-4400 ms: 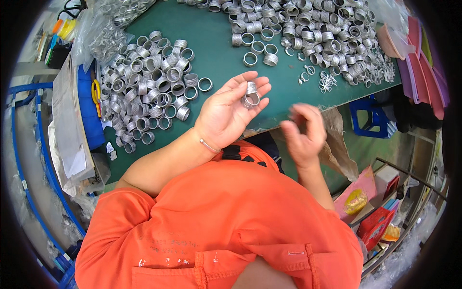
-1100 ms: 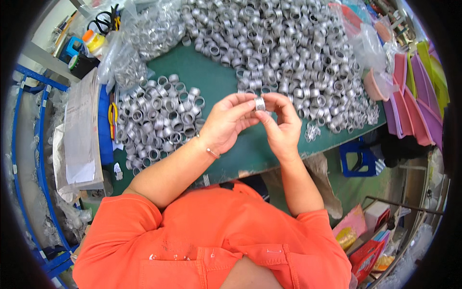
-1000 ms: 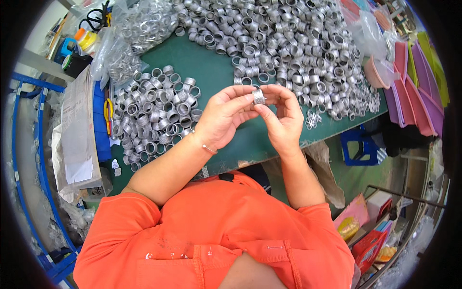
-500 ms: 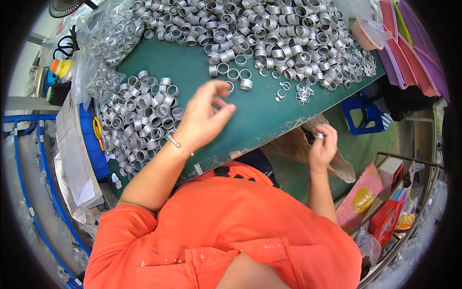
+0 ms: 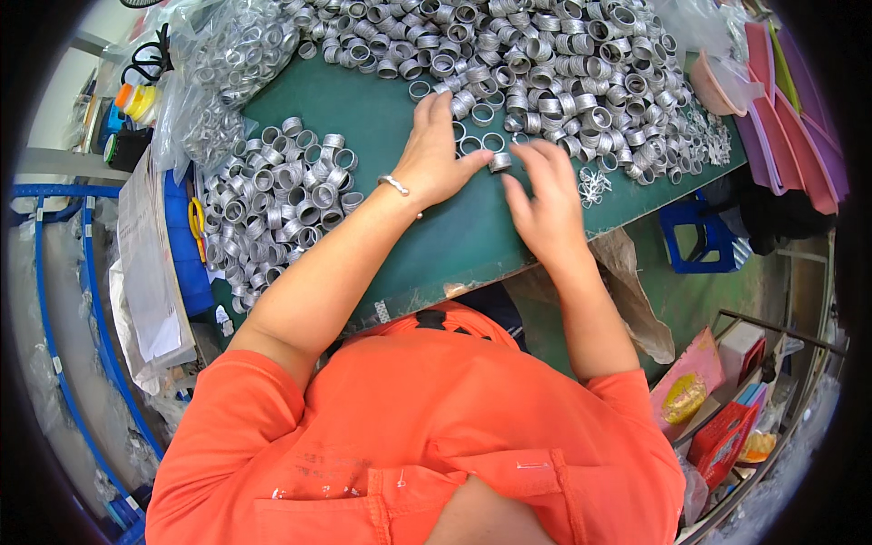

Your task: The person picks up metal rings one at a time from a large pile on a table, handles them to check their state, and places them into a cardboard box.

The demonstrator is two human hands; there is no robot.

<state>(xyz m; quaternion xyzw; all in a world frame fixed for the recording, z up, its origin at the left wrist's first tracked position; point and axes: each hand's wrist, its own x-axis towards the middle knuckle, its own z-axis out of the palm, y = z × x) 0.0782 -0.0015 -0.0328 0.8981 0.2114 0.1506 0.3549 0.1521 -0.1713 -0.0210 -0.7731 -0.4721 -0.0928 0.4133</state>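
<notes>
Both my hands are on either side of a few loose silvery metal rings [image 5: 493, 142] on the green tabletop. Fingers stretched and thumb apart, my left hand [image 5: 436, 159] is open; its fingertips reach the near edge of the large ring pile, and its thumb points at a ring stack [image 5: 500, 162]. My right hand [image 5: 548, 200] is open too, fingers spread and slightly curled just right of that stack. I cannot make out whether either hand touches it. A large heap of ribbed rings [image 5: 545, 73] covers the far side, and a smaller heap [image 5: 282, 200] lies left of my left forearm.
Clear bags of rings [image 5: 232, 64] stand at the back left. Tiny metal bits [image 5: 593, 186] lie right of my right hand, with a pink bowl [image 5: 713, 86] and coloured bins beyond. Yellow-handled scissors [image 5: 196, 220] sit at the left; a blue stool [image 5: 695, 238] stands below the table's right edge.
My right hand has come up from below the table edge onto the tabletop, and the ring it held no longer shows there. My left hand has moved forward and right to the rings.
</notes>
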